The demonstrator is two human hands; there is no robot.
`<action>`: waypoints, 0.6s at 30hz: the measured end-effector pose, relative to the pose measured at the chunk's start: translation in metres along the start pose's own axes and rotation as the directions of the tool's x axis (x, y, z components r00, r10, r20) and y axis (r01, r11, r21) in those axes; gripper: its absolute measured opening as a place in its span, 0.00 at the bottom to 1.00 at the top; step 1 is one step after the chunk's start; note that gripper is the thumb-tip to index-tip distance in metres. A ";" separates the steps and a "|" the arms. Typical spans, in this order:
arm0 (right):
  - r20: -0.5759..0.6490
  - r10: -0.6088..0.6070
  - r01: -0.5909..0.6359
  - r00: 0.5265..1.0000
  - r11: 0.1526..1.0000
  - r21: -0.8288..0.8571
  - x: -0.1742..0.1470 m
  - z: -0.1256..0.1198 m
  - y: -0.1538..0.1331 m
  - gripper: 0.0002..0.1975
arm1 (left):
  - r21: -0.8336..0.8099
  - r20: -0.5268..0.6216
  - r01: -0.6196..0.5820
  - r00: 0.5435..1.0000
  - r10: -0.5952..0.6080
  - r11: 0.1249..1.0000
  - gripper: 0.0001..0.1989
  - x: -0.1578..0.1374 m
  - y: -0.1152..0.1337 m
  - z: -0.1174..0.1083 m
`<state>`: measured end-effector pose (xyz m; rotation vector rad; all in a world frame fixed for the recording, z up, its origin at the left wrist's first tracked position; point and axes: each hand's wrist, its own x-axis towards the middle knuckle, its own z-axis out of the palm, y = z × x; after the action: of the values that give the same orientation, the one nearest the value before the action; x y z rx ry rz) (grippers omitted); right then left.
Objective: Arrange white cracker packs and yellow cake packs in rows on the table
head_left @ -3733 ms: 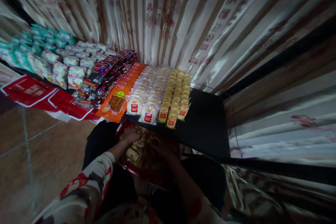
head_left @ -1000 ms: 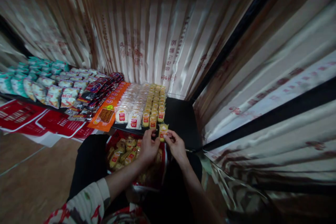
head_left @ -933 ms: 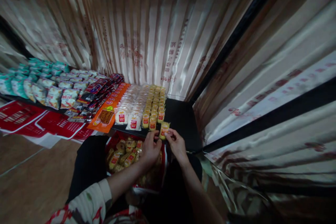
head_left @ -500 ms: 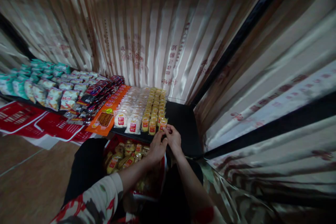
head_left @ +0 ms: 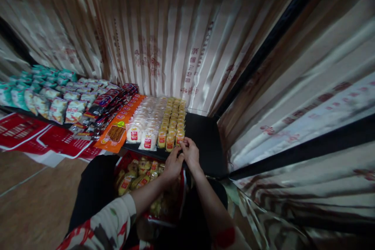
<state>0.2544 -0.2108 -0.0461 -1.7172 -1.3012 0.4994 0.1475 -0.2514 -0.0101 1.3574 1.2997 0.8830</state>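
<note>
Small yellow wrapped pastries (head_left: 172,119) stand in close rows on a black tabletop, with red labels on the front ones. At the front right of these rows, one wrapped pastry (head_left: 179,137) is at my fingertips. My right hand (head_left: 191,154) pinches at its lower right corner. Beside it, my left hand (head_left: 173,165) has its fingers curled together against the lower edge of the same pastry. Under my forearms, a red container (head_left: 183,193) between my legs holds many more loose wrapped pastries (head_left: 143,175), partly hidden by my left arm.
White round wrapped cakes (head_left: 148,138) adjoin the yellow rows on the left. Beyond them lie an orange snack bag (head_left: 115,133), dark packets (head_left: 104,101), and white and teal bags (head_left: 60,109). Black tabletop (head_left: 205,136) shows on the right. Pleated curtains (head_left: 164,39) hang behind.
The pastry at my fingertips has shifted slightly left and now stands in line with its neighbours. Both hands have moved slightly left with it.
</note>
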 end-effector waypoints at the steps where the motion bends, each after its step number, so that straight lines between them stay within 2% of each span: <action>1: -0.006 0.000 0.000 1.000 0.999 0.045 -0.001 0.001 0.000 0.17 | -0.001 -0.002 0.000 1.000 0.000 1.000 0.16 0.000 -0.001 0.000; 6: -0.036 -0.011 0.017 0.999 0.985 0.170 -0.008 0.004 0.002 0.18 | -0.053 -0.005 0.013 1.000 -0.013 0.998 0.19 0.000 -0.006 0.002; 11: -0.036 -0.021 0.025 0.999 0.994 0.109 -0.010 0.007 0.003 0.13 | -0.061 0.017 0.020 1.000 -0.019 0.998 0.18 0.002 -0.005 0.002; 15: -0.019 -0.027 0.028 0.999 0.996 0.083 -0.010 0.006 0.003 0.14 | -0.027 0.028 0.030 0.999 -0.029 0.999 0.19 0.000 0.000 -0.001; 18: -0.014 -0.046 0.046 0.999 0.997 0.055 -0.011 0.005 0.002 0.15 | -0.011 0.020 -0.013 1.000 0.014 1.000 0.18 -0.002 0.000 -0.003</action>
<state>0.2477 -0.2193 -0.0530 -1.6389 -1.3034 0.4929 0.1442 -0.2528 -0.0093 1.3650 1.2699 0.8822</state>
